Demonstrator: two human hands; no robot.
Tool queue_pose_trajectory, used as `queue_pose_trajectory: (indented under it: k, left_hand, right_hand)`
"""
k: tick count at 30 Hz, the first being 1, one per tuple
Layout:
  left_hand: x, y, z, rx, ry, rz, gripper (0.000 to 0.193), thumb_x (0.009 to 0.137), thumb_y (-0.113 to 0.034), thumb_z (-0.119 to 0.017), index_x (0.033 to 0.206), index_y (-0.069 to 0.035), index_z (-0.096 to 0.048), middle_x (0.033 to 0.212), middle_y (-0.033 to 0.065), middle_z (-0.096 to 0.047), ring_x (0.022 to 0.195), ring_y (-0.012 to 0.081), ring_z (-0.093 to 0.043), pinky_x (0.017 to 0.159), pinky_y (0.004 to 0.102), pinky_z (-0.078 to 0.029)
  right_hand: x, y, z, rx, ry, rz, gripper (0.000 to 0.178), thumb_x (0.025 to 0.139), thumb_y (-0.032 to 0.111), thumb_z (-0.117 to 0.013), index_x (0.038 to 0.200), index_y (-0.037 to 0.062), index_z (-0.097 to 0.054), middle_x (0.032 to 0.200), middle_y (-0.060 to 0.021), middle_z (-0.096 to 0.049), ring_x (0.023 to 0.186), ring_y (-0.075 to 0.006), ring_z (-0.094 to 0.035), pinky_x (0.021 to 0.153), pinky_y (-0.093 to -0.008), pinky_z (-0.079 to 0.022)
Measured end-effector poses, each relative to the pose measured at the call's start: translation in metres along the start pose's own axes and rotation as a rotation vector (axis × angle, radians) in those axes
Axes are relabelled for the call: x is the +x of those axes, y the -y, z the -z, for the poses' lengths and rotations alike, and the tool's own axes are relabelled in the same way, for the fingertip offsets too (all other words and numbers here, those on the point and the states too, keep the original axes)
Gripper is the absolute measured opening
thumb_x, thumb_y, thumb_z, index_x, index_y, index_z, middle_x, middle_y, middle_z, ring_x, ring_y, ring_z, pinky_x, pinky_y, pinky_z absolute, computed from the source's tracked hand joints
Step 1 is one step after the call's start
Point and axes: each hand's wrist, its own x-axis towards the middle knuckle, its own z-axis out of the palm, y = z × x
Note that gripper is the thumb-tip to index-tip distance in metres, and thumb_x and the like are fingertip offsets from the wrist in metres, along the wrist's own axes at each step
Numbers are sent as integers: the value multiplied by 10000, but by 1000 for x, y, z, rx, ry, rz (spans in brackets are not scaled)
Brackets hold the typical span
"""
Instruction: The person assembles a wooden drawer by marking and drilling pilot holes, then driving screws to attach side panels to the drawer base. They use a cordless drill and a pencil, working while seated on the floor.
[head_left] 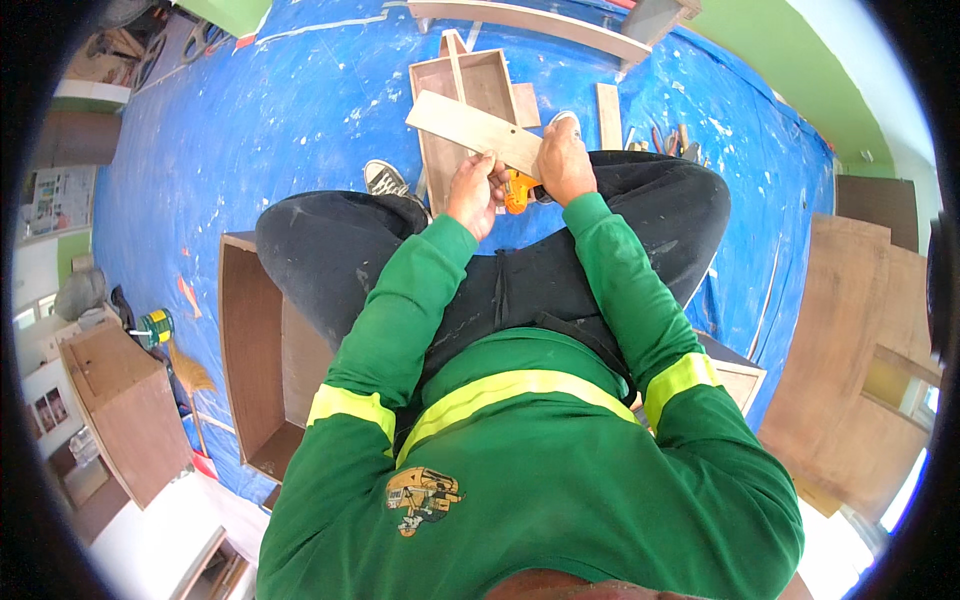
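Observation:
A pale, flat wooden board point(465, 125) slants across in front of me, with a small dark spot near its upper edge. My left hand point(478, 190) is closed, fingertips pinched at the board's near edge. At the board's right end my right hand point(567, 163) is closed round it; its fingertips are mostly hidden. Between my hands, just under the board, shows an orange tool point(518, 193), partly covered, its kind unclear. Beyond and partly beneath the board lies a shallow wooden drawer box point(490, 75) on the blue sheet.
Blue plastic sheeting point(300, 110) spattered with white covers the floor. Right of the drawer are a wood strip point(608, 115) and several hand tools point(668, 142). An open wooden cabinet point(250, 340) stands by my left knee. Long wooden framing point(540, 30) lies at the far side.

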Motion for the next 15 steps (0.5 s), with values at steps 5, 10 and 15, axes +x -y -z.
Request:
queue_pose_trajectory:
  k: [5, 10, 15]
  left_hand:
    - [-54, -56, 5, 799, 254, 139, 272, 1103, -334, -704, 1219, -89, -678, 1075, 3, -754, 880, 107, -668, 690, 267, -469]
    - [-79, -147, -8, 1564, 466, -767, 737, 970, -523, -809, 1448, 1, -610, 1300, 165, -714, 1163, 310, -670, 1007, 467, -542]
    - [-44, -132, -11, 1999, 411, -859, 1124, 728, -732, -894, 1538, -30, -555, 1388, 227, -654, 1329, 419, -635, 1133, 520, -510]
  right_hand:
    - [16, -38, 0, 105, 70, 224, 170, 1123, 109, -536, 1143, -40, -456, 948, -350, -650, 912, -582, -684, 758, -656, -520]
    - [30, -46, 22, 153, 220, 146, 202, 1141, 168, -535, 1163, -31, -505, 987, -361, -658, 1002, -577, -664, 823, -618, -516]
    - [48, -18, 31, 187, 280, 152, 270, 1155, 234, -517, 1180, -35, -537, 1046, -373, -673, 1041, -585, -651, 889, -618, -509]
